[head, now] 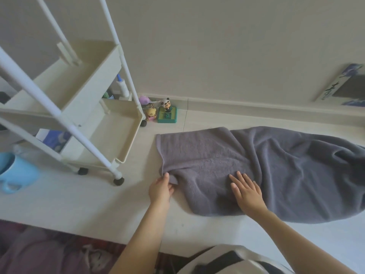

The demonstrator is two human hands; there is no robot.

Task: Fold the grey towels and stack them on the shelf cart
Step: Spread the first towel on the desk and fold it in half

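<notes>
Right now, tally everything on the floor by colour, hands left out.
Grey: 1, the towel
White: 1, the shelf cart
Blue: 1, the mug
Green: 1, the panda toy
Yellow: 1, the small figure
Purple: 1, the small toy
Total: 6

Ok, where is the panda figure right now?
In the head view, the panda figure stands on a green base against the wall, just right of the shelf cart, behind the grey towel.
</notes>
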